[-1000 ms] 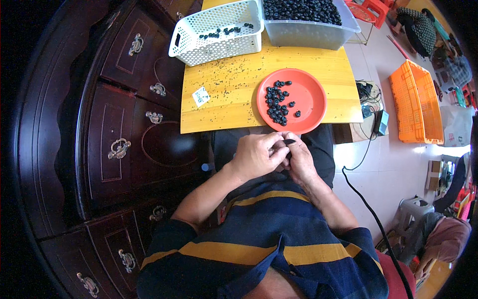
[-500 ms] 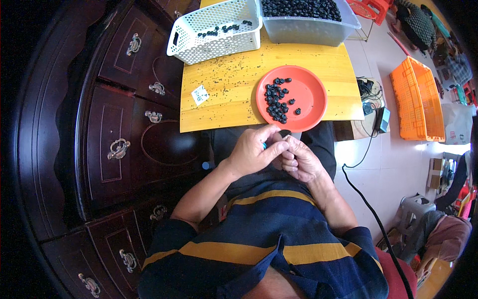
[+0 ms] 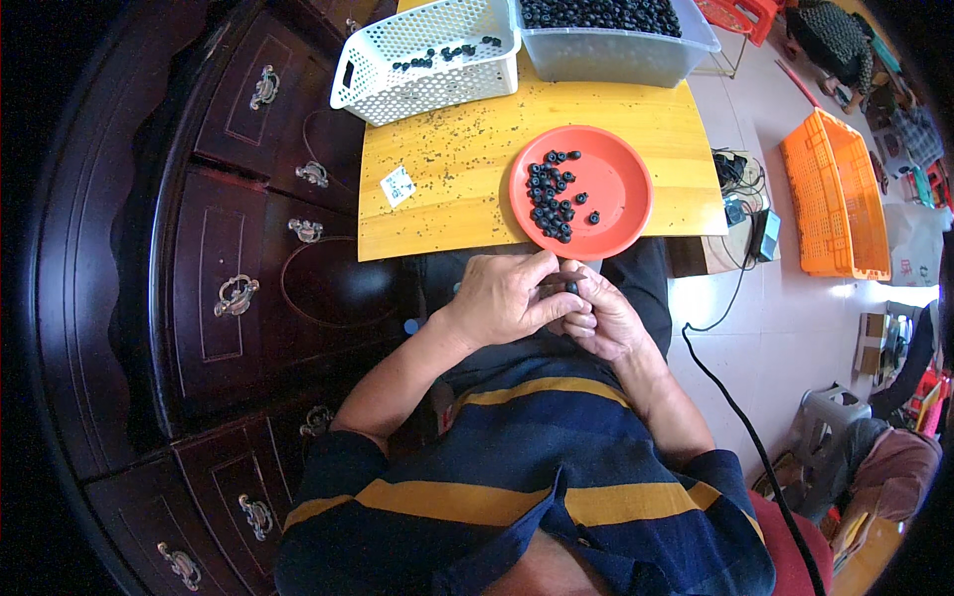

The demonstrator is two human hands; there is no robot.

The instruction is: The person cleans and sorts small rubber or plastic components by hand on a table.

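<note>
Head view: left hand (image 3: pixel 507 298) & right hand (image 3: pixel 596 316) pinch small black ring (image 3: pixel 571 287) below round orange plastic plate (image 3: pixel 626 189).

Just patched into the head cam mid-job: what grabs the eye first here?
The orange plate of small black pieces stands out at the near edge of the yellow table. Just below it, the left hand and right hand are pressed together over the lap, pinching one small black piece. A white basket and a clear bin sit at the far edge.
</note>
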